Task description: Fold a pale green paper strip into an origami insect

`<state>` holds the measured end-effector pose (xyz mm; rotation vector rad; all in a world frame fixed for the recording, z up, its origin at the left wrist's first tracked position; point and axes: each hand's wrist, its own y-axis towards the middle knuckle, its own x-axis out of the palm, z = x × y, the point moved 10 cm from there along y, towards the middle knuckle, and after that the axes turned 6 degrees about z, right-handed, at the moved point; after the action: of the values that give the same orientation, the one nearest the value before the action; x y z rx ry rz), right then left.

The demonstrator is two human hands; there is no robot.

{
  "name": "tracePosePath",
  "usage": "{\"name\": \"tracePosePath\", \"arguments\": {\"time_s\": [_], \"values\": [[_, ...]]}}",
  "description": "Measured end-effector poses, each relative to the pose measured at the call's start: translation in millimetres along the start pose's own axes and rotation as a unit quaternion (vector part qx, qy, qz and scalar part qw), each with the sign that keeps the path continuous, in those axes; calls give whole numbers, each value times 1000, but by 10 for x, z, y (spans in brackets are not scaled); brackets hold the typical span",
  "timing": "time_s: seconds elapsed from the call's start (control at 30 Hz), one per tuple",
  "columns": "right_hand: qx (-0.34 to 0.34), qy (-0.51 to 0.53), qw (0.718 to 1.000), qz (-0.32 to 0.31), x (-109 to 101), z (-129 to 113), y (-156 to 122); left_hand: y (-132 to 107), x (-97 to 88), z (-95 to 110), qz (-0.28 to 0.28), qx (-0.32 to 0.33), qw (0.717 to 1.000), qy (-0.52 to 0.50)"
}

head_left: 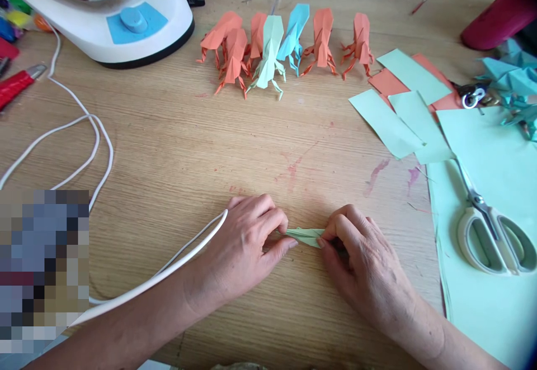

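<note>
Between my hands, just over the wooden table, is a narrow strip of folded pale green paper (305, 236). My left hand (255, 236) pinches its left end between thumb and fingers. Its right end sits in the pinch of my right hand (356, 252), whose curled fingers hide part of the paper. Farther back stand several folded paper figures with thin bent legs: a pale green one (269, 51) in front, a blue one (296, 32) beside it, and orange ones, such as the orange figure (323, 37), around them.
Scissors (478, 198) lie on pale green sheets (482, 314) at the right, below cut paper rectangles (386, 124). A white fan base (168, 23) stands back left. A white cord (184, 255) runs over my left forearm. A pink cylinder (499, 15) lies back right.
</note>
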<state>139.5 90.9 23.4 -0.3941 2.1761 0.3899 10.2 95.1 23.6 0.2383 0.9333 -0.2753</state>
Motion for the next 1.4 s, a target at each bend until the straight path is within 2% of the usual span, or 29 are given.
{"name": "tracePosePath", "arguments": {"time_s": [0.27, 0.63, 0.9, 1.03, 1.13, 1.4], "values": [[-8, 6, 1000, 1, -6, -7, 7, 43, 44, 77, 18, 19, 999, -26], [-11, 12, 1000, 0, -8, -10, 7, 98, 79, 67, -1, -28, 1000, -14], [-4, 13, 1000, -9, 6, -2, 9, 120, 111, 64, -16, -38, 999, 26], [-2, 12, 1000, -14, 13, 3, 8, 124, 115, 64, -28, -28, 999, 34], [-4, 12, 1000, -11, 11, -6, 9, 107, 105, 57, -31, -6, 999, 4], [-4, 18, 1000, -10, 12, -7, 11, -12, 23, -19, 8, 26, 998, -49]]}}
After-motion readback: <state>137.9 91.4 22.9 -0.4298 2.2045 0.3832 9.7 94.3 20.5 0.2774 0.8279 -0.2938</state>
